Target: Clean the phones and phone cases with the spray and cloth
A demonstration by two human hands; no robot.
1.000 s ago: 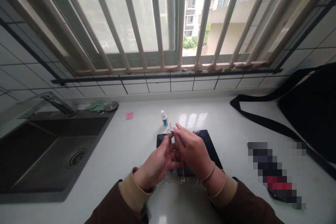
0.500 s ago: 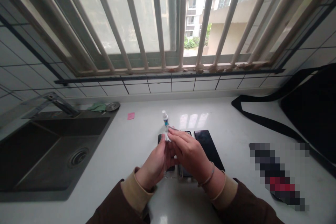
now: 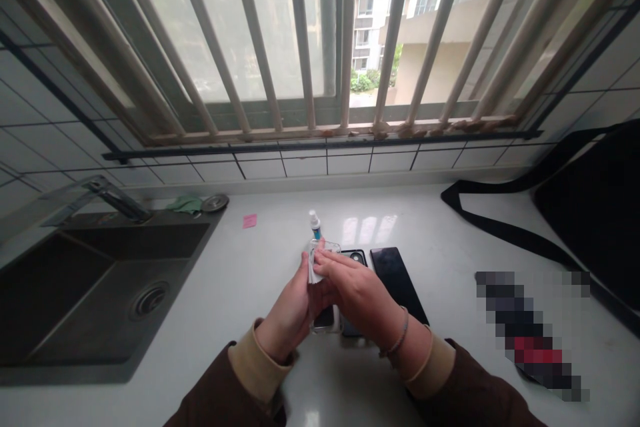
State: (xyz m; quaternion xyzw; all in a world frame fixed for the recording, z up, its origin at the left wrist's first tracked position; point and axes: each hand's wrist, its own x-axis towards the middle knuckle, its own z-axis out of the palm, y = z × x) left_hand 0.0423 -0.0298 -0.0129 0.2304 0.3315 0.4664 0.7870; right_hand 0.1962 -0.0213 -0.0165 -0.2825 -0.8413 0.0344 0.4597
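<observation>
A clear phone case (image 3: 332,247) is held up over the counter, tilted, with my left hand (image 3: 290,307) gripping its left side. My right hand (image 3: 361,285) presses a folded white wipe (image 3: 315,273) against the case with its fingertips. Just beyond stands a small white-capped bottle with a blue label (image 3: 315,225). A dark phone (image 3: 324,317) shows through the lower part of the case. Partly hidden by my right hand lies a second phone (image 3: 357,257) with a round camera. To its right is a black phone (image 3: 399,281), lying flat.
At the left is a dark sink (image 3: 117,300) with a faucet (image 3: 120,200). A green cloth (image 3: 186,204) and a metal strainer (image 3: 215,203) rest on its back edge. A pink note (image 3: 249,221) lies on the counter. On the right are a black bag (image 3: 595,207) and a blurred-out object (image 3: 530,333).
The clear case has turned so that more of its face shows. The wipe and my right fingers have shifted slightly left and down across it.
</observation>
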